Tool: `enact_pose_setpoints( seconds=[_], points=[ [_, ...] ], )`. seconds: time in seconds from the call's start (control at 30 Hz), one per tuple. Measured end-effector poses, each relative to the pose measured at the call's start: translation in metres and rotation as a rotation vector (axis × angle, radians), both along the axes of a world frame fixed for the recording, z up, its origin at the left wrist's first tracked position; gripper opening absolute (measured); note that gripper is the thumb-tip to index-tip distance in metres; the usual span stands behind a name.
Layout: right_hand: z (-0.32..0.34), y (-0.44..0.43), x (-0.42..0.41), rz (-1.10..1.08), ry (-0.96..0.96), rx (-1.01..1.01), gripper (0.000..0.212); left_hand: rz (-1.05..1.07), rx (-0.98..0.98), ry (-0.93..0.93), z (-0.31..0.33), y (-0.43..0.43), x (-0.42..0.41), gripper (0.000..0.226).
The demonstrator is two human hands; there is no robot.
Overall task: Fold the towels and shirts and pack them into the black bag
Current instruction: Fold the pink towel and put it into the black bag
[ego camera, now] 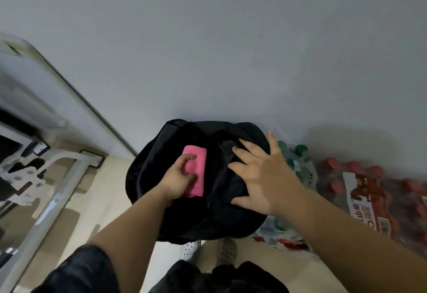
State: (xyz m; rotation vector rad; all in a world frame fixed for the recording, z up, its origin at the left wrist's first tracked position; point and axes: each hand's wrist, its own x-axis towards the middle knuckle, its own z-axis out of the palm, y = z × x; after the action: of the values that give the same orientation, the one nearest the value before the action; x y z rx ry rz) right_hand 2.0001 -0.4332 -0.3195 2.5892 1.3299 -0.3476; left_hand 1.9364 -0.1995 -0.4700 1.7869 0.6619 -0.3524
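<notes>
Curled fingers and thumb of the left hand (178, 178) clamp a folded pink towel (199, 162) from its left side. The fingertips lie across the towel's top face, and the palm covers its near left corner. The towel sits at the mouth of the black bag (147, 177), left of the bag's middle, with its long side running away from the person and its far end clear of the hand. The right hand (263, 177) is spread flat with fingers apart, pressing on the bag's dark fabric just right of the towel. It holds nothing, and its index and middle fingertips touch a fold of the cloth. The bag stands on the floor against a pale wall (208, 38). Shrink-wrapped red-capped bottles (360, 177) and green-capped bottles (300, 150) are just beside it on the right. A white metal frame (57, 188) stands well apart on the left, and white perforated shoes (191, 248) show below the bag.
</notes>
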Motion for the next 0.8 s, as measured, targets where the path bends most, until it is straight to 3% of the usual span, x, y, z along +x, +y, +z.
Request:
enact_pose_setpoints(
  seconds=[0.2, 0.37, 0.43, 0.57, 0.67, 0.8],
  points=[
    [-0.004, 0.005, -0.004, 0.026, -0.054, -0.012, 0.084, -0.101, -0.104, 0.002, -0.050, 0.009, 0.042, 0.069],
    [-0.005, 0.009, -0.006, 0.033, -0.042, -0.039, 0.085, -0.349, 0.142, 0.096, -0.092, 0.014, 0.051, 0.075],
    [-0.004, 0.011, -0.007, 0.025, -0.051, -0.040, 0.083, -0.465, 0.319, 0.155, -0.097, 0.015, 0.051, 0.077],
    [-0.004, 0.012, -0.010, 0.008, -0.065, -0.054, 0.079, -0.641, 0.477, 0.214, -0.091, 0.020, 0.055, 0.077],
    [-0.007, 0.012, -0.010, -0.006, -0.080, -0.048, 0.075, -0.738, 0.530, 0.254, -0.092, 0.029, 0.060, 0.081],
    [-0.009, 0.010, -0.012, -0.053, -0.088, -0.038, 0.070, -0.662, 0.472, 0.228, -0.079, 0.025, 0.059, 0.083]
  ],
)
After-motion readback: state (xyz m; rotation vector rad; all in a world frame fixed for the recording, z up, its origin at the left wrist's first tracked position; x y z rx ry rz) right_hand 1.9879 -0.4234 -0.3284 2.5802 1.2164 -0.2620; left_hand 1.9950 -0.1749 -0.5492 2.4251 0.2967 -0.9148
